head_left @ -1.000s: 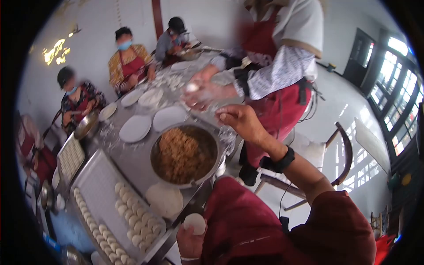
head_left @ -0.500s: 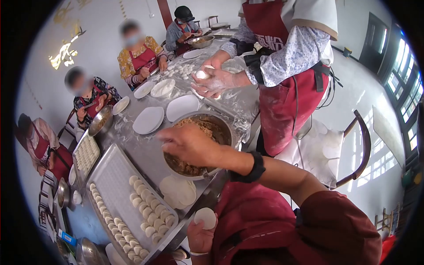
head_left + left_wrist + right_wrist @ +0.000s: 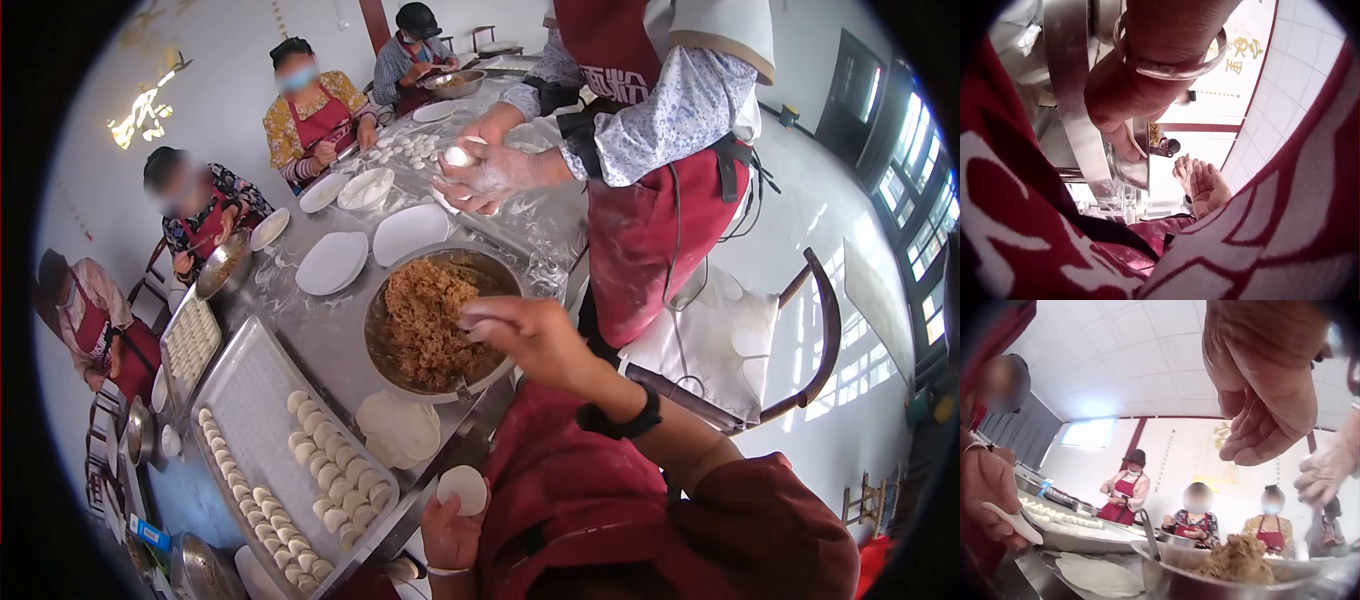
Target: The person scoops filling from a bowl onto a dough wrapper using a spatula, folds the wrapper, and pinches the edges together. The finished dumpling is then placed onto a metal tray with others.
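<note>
My left hand [image 3: 452, 535] holds a round dough wrapper [image 3: 463, 488] low in front of the apron, thumb against its face; in the right wrist view the wrapper [image 3: 1013, 522] lies on the fingers. My right hand [image 3: 545, 340] hovers at the near right of a steel bowl [image 3: 515, 290] heaped with brown filling [image 3: 430, 320]. Its fingers hang loosely curled in the right wrist view, with nothing between them. Against the bowl's near rim leans a metal utensil handle [image 3: 1149, 534]. More flat wrappers [image 3: 400, 428] lie overlapping on the table between bowl and tray.
A metal tray [image 3: 265, 385] with rows of dumplings [image 3: 340, 470] stands left of the wrappers. White plates [image 3: 333, 263] sit beyond the bowl. Close on the right, an aproned person [image 3: 650, 190] handles dough [image 3: 460, 157]. A chair [image 3: 815, 340] stands at right; several people work across the table.
My right hand went from beside the other person's hands, leftward across the bowl, then back to the bowl's near right side. My left hand keeps holding the wrapper in about the same place.
</note>
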Demonstrator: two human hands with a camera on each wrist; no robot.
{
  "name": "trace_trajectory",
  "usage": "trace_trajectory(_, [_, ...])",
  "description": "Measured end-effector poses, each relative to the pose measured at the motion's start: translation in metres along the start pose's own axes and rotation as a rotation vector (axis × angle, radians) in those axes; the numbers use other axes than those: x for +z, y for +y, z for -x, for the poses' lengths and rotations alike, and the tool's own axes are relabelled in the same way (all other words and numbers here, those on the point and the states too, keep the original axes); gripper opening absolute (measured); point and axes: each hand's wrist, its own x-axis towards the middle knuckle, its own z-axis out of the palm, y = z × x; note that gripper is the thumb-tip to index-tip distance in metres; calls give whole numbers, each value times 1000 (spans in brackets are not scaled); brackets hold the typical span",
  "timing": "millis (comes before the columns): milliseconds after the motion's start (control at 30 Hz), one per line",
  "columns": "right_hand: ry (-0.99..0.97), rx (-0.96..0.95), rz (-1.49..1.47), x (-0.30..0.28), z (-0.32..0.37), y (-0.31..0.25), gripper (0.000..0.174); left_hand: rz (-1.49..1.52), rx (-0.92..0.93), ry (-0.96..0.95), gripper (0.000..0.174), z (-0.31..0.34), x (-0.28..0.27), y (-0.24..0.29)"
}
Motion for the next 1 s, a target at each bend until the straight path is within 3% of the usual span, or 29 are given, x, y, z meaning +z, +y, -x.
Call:
trace_trajectory(133, [192, 336, -232, -28, 41, 19, 25, -11, -57, -23, 33, -3, 1, -2])
trace_trajectory(333, [245, 498, -317, -27, 92, 49, 26, -47, -68, -16, 33, 1, 9, -8])
trace_trajectory(667, [242, 477, -366, -29, 99, 52, 27, -129, -79, 27, 29, -1, 31, -15])
trace_trajectory(1000, [283, 557, -398, -34, 111, 60, 27, -146, -128, -13, 36, -9, 35, -21])
